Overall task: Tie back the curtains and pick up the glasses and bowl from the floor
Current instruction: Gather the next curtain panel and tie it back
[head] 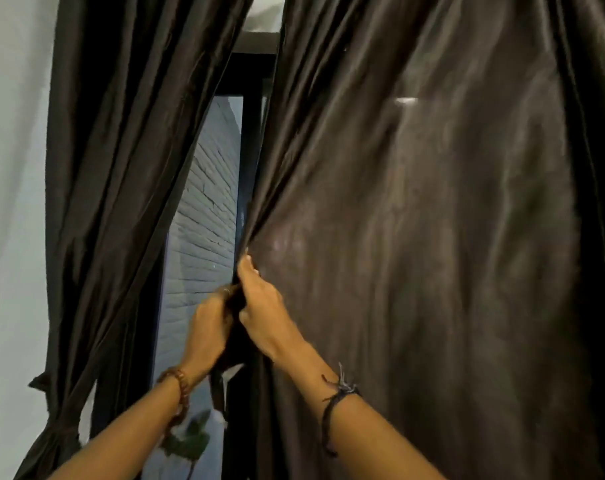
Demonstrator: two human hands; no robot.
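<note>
Two dark brown curtains hang before a window. The left curtain (114, 188) is gathered low down by a dark tie-back (57, 429) near the white wall. The right curtain (432, 254) hangs loose and fills most of the view. My right hand (263, 310) grips its inner edge, fingers curled round the fabric. Just below and left, my left hand (209, 327) holds the same bunched edge. No glasses, bowl or floor are in view.
Between the curtains a dark window frame (249, 133) shows a grey brick wall (207, 209) outside. A white wall (10, 202) lies at the left. A green leafy plant (190, 441) stands low by the window.
</note>
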